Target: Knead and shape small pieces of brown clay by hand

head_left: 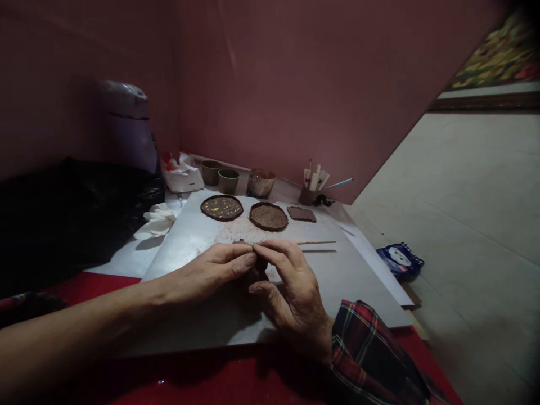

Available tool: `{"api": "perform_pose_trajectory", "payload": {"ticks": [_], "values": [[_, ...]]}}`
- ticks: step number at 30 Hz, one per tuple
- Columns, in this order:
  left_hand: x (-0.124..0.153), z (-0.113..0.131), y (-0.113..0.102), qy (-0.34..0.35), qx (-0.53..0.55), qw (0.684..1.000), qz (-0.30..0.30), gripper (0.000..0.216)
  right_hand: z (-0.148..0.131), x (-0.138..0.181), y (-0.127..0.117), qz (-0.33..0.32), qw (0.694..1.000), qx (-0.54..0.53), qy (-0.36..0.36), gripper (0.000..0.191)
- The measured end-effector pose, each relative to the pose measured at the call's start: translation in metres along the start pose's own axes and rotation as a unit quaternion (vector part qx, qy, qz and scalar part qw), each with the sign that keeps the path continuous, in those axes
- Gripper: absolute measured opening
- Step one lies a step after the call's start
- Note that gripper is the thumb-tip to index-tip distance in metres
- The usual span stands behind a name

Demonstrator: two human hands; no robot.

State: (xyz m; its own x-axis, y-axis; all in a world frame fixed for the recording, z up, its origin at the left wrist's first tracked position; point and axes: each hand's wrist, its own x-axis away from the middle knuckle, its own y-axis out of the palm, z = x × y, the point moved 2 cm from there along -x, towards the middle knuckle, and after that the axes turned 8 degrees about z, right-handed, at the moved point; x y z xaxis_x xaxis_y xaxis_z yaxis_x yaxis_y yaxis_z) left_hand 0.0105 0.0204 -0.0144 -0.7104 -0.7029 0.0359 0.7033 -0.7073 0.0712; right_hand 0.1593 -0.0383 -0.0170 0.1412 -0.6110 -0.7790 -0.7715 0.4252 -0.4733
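Over the white board (363, 292), both hands meet around a dark brown lump that looks like clay (255, 272). My left hand (223, 264) has its thumb and fingers closed on the lump's left and upper side. From the right, my right hand (295, 287) curves round it, fingertips on top and thumb low at its near side. Much of the lump is hidden by fingers and shadow. A thin wooden stick (318, 242) extends to the right from behind my right hand. Farther back lie a yellow-flecked brown disc (221, 207), a textured brown disc (269, 216) and a small brown rectangular slab (301, 214).
Two dark cups (228, 181), a smeared bowl (260, 184) and a holder with tools (309, 194) stand along the back. Crumpled tissue (157, 220) and a black plastic bag (76, 214) are at the left. A blue packet (400, 260) lies right of the table.
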Motion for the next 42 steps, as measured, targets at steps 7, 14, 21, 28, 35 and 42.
{"api": "perform_pose_trajectory", "payload": {"ticks": [7, 14, 21, 28, 35, 42], "values": [[0.0007, -0.0029, 0.0048, 0.008, 0.072, 0.997, 0.025, 0.023, 0.0011, 0.0007, -0.0002, 0.002, 1.0, 0.006, -0.004, 0.036], [0.0042, -0.0007, 0.002, 0.096, -0.043, 0.992, 0.062, 0.023, 0.0019, 0.0025, 0.0001, 0.005, 1.0, 0.005, -0.011, 0.035], [0.0024, -0.0018, 0.0011, 0.107, -0.11, 0.987, 0.053, 0.028, 0.0023, 0.0026, -0.0001, 0.008, 1.0, 0.009, -0.001, 0.032], [0.0065, -0.0007, 0.0021, 0.135, -0.121, 0.981, 0.076, 0.029, 0.0026, 0.0026, -0.0004, 0.022, 1.0, 0.01, 0.0, 0.033], [0.0099, 0.0039, 0.0042, 0.171, -0.194, 0.962, 0.09, 0.03, 0.0017, 0.0026, -0.0013, 0.029, 1.0, 0.01, 0.001, 0.031], [0.009, 0.0055, 0.0046, 0.164, -0.168, 0.969, 0.073, 0.029, 0.0024, 0.0026, -0.0009, 0.032, 0.999, 0.01, -0.003, 0.032]]}}
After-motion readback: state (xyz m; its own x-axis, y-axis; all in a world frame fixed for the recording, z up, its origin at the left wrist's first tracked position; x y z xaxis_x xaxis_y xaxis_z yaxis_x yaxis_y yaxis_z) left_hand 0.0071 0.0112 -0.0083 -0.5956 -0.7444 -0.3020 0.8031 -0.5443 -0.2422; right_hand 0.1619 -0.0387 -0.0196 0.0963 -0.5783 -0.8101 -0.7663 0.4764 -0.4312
